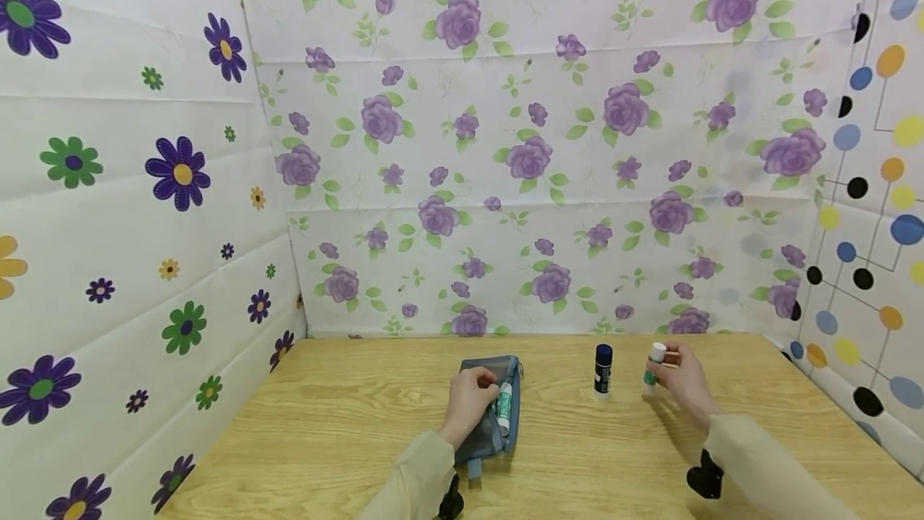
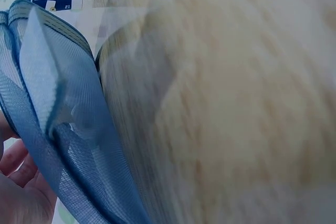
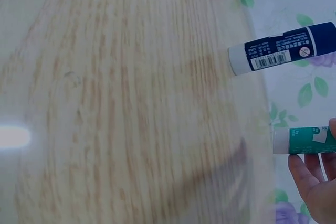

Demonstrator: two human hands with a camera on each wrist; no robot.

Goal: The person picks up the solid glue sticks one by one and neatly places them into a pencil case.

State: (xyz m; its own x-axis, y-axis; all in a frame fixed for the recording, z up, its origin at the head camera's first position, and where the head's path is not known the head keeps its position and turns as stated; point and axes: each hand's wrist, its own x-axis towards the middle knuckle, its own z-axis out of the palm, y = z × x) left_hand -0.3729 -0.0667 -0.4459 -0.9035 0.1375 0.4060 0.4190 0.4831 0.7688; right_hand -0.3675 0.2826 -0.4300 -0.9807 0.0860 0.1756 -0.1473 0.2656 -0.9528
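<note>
My right hand [image 1: 686, 382] grips a green glue stick with a white cap [image 1: 656, 355], upright at the right of the table; its green label [image 3: 310, 140] shows between the fingers in the right wrist view. Just left of it stands a dark blue glue stick [image 1: 602, 371]. My left hand [image 1: 471, 401] holds the edge of a blue mesh pouch [image 1: 480, 446], fingers curled at its opening. Inside the pouch lies another green and white glue stick [image 1: 504, 408]. Up close, the left wrist view shows the mesh pouch [image 2: 105, 150] partly covering the left fingers.
Under everything is a wood-grain table [image 1: 325, 424]. Flower-patterned cloth [image 1: 527, 159] rises behind its back edge, with more cloth at the left and a dotted cloth [image 1: 859, 207] at the right. A small fabric tab [image 1: 474, 469] sticks out from the pouch's near end.
</note>
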